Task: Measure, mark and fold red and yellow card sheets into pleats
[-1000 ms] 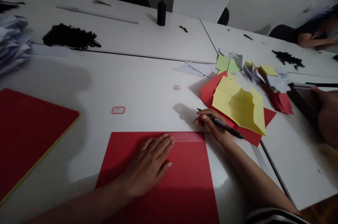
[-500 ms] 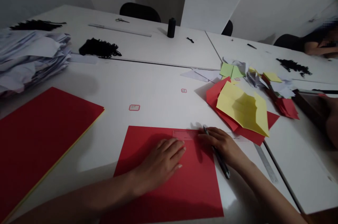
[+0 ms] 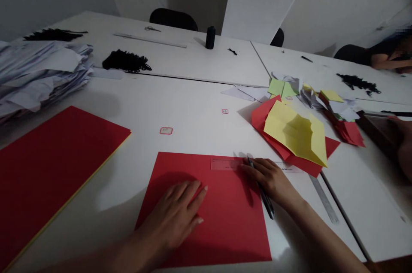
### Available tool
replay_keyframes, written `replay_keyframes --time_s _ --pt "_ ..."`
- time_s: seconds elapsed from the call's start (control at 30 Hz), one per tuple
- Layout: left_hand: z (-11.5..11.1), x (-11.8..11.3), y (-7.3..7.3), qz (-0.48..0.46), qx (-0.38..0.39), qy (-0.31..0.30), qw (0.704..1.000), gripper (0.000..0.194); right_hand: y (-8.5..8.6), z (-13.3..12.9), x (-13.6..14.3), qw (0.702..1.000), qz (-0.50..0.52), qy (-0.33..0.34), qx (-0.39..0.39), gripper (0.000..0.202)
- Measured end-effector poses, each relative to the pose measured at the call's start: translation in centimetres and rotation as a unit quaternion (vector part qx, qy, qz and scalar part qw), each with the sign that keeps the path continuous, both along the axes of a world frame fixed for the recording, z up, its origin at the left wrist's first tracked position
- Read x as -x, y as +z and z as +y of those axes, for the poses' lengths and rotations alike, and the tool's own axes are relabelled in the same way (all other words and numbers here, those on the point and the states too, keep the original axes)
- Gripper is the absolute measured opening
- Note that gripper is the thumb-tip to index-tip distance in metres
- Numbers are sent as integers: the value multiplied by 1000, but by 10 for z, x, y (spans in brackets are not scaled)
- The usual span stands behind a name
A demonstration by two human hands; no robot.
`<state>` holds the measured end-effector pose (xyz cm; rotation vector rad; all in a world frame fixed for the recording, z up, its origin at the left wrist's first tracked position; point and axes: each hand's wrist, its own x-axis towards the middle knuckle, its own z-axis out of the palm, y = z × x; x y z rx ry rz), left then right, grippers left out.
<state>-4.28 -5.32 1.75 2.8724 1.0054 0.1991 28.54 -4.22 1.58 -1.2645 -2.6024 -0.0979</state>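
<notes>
The red sheet (image 3: pixel 231 221) lies flat on the white surface (image 3: pixel 189 101). Clearance: a strip of surface separates its left edge from the red stack (image 3: pixel 64 161); more surface extends beyond its far edge. Folded yellow paper (image 3: pixel 292 131) sits beyond the far right corner. The sheet is smooth, matte and four-sided. A transparent ruler (image 3: pixel 225 164) lies near the far edge, overhanging the right. Left hand (image 3: pixel 180 208): fingers extended, slightly spread, over the sheet, gripping nothing. Right hand (image 3: pixel 265 178): fingers curled, retaining the black pen (image 3: pixel 265 202), fingertips at the ruler.
</notes>
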Motion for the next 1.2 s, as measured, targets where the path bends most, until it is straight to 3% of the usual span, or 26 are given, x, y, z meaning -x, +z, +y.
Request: replay_keyframes --time_s 0.17,0.4,0.6,0.7,0.77,0.97,1.03,1.13,1.2 --pt "1 14 -12 0 -20 44 999 46 -2 3 3 1000 -4 -16 -25 33" --pt "19 12 -5 62 -22 72 995 53 -6 8 0 993 69 -73 -69 35" --pt "47 9 -5 42 15 86 995 62 8 10 -6 977 159 -118 -80 31" --pt "54 4 -2 27 34 90 995 58 15 11 -7 971 179 -132 -88 34" --pt "57 -1 3 7 55 66 996 50 18 12 -6 969 187 -133 -87 36" --pt "63 -13 11 -56 155 -109 980 17 18 19 1 971 187 -119 -85 33" --pt "62 -15 9 -63 131 -73 987 19 17 21 4 974 180 -113 -81 32" --pt "57 -14 2 -31 71 53 996 49 13 21 8 978 165 -100 -77 31" --pt "53 -12 -1 -6 47 87 995 56 9 21 10 982 151 -92 -69 31"
